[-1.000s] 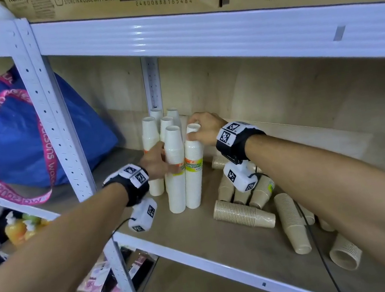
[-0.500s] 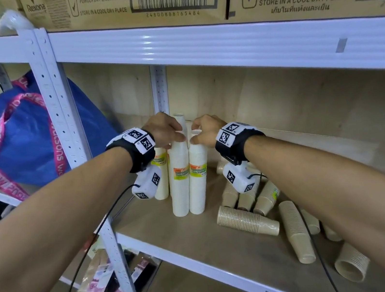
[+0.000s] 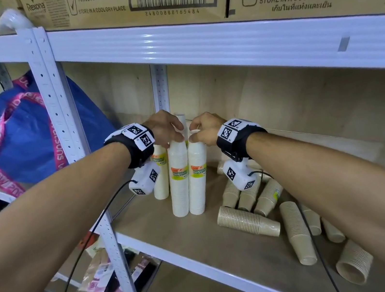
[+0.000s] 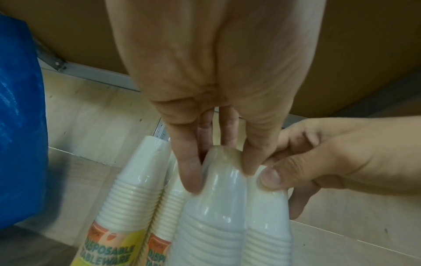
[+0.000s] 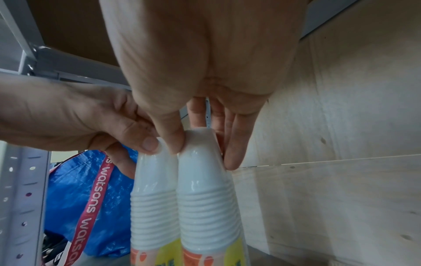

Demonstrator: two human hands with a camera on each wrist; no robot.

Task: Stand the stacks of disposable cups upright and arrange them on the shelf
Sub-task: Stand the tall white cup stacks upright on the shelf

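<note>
From the head view, two white stacks [image 3: 178,178] [image 3: 197,174] are seen upright, side by side on the shelf [image 3: 175,230], tops pinched by the left hand [image 3: 167,128] and right hand [image 3: 205,128]; brown stacks [image 3: 248,221] lie flat. "Rexona" is read on boxes [image 3: 126,1]. At the left wrist, "DISPOSABLE TABLEWARE" is read. At the right wrist, "watsons" is read on a bag [image 5: 75,198].

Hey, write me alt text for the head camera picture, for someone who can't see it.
Two bare hands grip the tops of two upright white cup stacks on a wooden shelf: the left hand on the left stack, the right hand on the right stack. More white stacks stand behind; brown cup stacks lie toppled to the right.
</note>
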